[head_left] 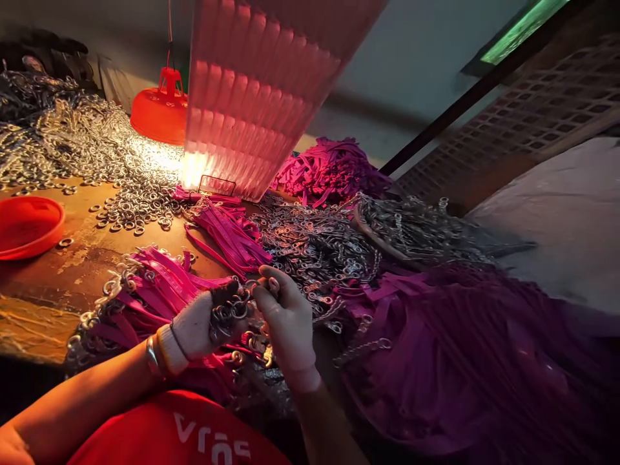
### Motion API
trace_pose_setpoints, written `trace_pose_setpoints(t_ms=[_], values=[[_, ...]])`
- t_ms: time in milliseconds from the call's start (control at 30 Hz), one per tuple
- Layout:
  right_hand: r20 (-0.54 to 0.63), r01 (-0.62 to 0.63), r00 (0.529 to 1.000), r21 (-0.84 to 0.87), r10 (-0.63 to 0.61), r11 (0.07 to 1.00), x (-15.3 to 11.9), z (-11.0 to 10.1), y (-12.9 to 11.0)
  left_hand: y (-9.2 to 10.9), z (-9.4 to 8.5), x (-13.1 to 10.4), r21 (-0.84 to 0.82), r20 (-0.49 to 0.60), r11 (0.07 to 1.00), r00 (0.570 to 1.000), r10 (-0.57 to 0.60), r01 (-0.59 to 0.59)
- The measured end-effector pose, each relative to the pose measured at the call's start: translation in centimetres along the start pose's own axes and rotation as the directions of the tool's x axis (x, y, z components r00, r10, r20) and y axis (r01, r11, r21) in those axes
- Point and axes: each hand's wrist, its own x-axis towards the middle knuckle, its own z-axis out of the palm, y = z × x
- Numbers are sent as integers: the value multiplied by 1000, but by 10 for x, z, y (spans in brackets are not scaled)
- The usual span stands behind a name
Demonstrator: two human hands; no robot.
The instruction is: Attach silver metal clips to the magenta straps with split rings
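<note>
My left hand (191, 326), in a pale glove with a dark band at the wrist, is curled around a cluster of small metal rings (232, 309). Close beside it, my gloved right hand (293, 326) has its thumb and fingers bent together on a metal ring (274, 286). The fingertips of both hands nearly meet over the cluster. Bright pink straps with metal rings at their ends (159, 284) lie behind and under my left hand. A pile of metal chain pieces (310, 239) sits just beyond my right hand.
A red lamp (157, 115) hangs over a heap of metal rings (140, 194). A translucent ribbed panel (252, 97) stands beside it. At the left is a red bowl (31, 226). Purple straps (436, 349) fill the right; another pink heap (336, 169) lies behind.
</note>
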Motion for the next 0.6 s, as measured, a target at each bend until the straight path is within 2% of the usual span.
trace_pose_setpoints(t_ms=[167, 333, 433, 533, 600], values=[[-30, 33, 999, -18, -33, 999, -4, -2, 7, -14, -4, 6, -195, -49, 974, 990, -129, 117], [-14, 165, 986, -131, -169, 978, -9, -5, 11, -17, -1, 11, -225, -69, 971, 993, -95, 78], [139, 256, 961, -132, -238, 958, -10, -10, 9, -13, -2, 8, -160, -41, 986, 997, -63, 56], [337, 318, 904, -115, -264, 941, -8, -16, 7, -9, -4, 5, -148, -28, 986, 997, -75, 71], [384, 338, 883, -123, -270, 933, -8, -18, 6, -7, -6, 3, -151, -24, 985, 996, -83, 79]])
